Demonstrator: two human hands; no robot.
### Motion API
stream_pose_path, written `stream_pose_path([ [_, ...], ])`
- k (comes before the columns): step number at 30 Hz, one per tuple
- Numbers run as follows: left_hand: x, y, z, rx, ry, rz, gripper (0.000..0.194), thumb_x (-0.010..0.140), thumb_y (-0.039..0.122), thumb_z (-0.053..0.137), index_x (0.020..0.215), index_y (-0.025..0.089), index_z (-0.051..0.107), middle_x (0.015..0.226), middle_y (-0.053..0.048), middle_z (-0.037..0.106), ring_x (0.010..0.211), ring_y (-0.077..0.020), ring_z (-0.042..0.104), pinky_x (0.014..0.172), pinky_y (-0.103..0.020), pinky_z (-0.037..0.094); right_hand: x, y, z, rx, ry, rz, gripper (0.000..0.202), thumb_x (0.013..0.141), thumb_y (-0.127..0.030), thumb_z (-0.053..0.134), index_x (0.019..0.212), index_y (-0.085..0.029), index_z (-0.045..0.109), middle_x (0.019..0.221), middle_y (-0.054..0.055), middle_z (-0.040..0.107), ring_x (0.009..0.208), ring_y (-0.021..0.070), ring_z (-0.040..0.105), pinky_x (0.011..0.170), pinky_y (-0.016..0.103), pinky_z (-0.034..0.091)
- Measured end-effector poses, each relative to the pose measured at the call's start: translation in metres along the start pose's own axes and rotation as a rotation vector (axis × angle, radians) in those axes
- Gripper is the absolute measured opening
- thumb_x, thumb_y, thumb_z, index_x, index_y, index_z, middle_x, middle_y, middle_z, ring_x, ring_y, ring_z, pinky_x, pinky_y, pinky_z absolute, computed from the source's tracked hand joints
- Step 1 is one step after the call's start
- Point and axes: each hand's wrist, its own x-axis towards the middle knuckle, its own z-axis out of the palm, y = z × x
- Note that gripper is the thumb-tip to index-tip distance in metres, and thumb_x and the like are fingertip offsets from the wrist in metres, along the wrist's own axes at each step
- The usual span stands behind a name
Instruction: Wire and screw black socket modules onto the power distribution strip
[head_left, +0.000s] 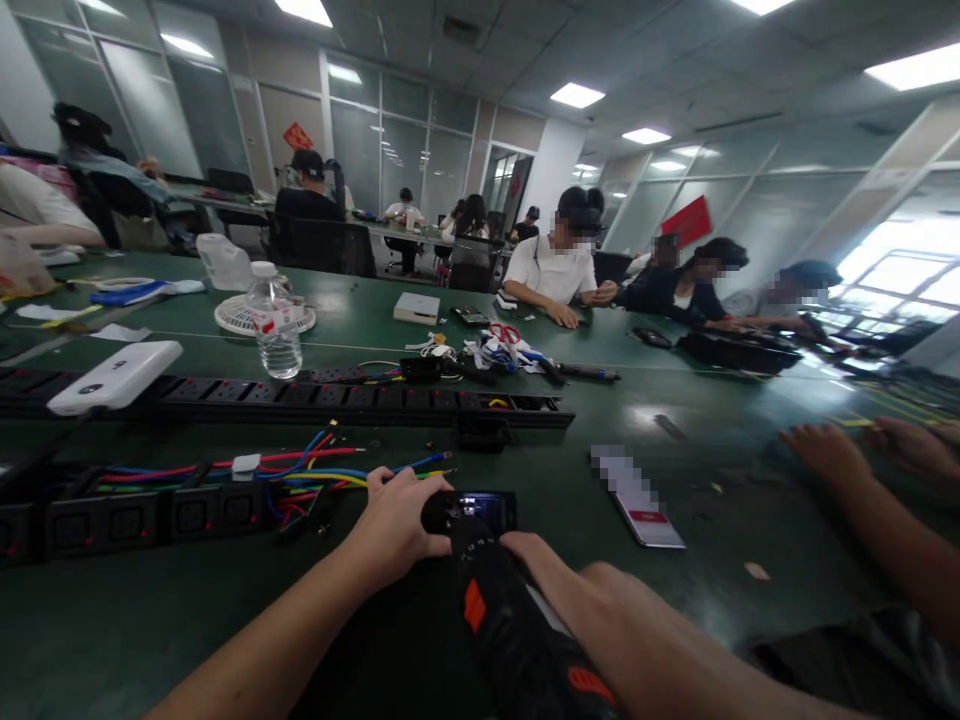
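Observation:
In the head view my right hand [577, 590] is wrapped round a black and orange cordless drill [487, 610], whose nose points away from me. Just past the drill's front end lies a small black housing [504, 508] with a shiny top. My left hand [397, 515] grips its left side, thumb near and fingers beyond. The drill hides part of the housing, so I cannot tell whether its tip touches it. To the left, red, blue, yellow and green wires [337, 475] spread from an opened black power strip [150, 515], their ends close to my left fingers.
A second long black power strip [360, 396] lies behind, with a white device [116, 377] on it. A water bottle [274, 330] stands near a white round basket [229, 316]. A phone [637, 500] lies to the right. Another person's hands [825, 455] rest at the right edge.

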Motion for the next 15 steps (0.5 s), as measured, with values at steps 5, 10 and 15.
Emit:
stream_pose_path([
  [5,0.001,-0.001,0.004,0.012,0.006,0.000,0.035,0.069,0.042,0.072,0.103,0.034,0.066,0.091,-0.001,0.064,0.094,-0.0251,0.056,0.097,-0.048,0.022,-0.003,0.003,-0.004,0.043,-0.033,-0.025,0.064,0.068,-0.020,0.070,0.129,-0.017,0.049,0.105,0.012,0.062,0.091,0.0281,0.063,0.079,0.037,0.052],
  [10,0.000,0.000,0.002,0.005,-0.013,-0.004,0.033,0.073,0.040,0.069,0.105,0.034,0.065,0.094,-0.002,0.065,0.095,-0.0248,0.056,0.096,-0.047,0.023,0.001,0.009,0.000,0.043,-0.021,-0.030,0.070,0.064,-0.025,0.073,0.129,-0.016,0.048,0.099,0.013,0.062,0.089,0.0302,0.064,0.076,0.037,0.052],
  [15,-0.002,-0.001,0.003,0.001,-0.013,0.000,0.031,0.075,0.041,0.067,0.105,0.034,0.064,0.094,-0.002,0.065,0.094,-0.0244,0.056,0.096,-0.047,0.023,-0.006,0.004,-0.010,0.080,-0.039,-0.001,0.072,0.067,-0.031,0.074,0.133,-0.018,0.046,0.099,0.012,0.062,0.089,0.0259,0.064,0.077,0.035,0.051],
])
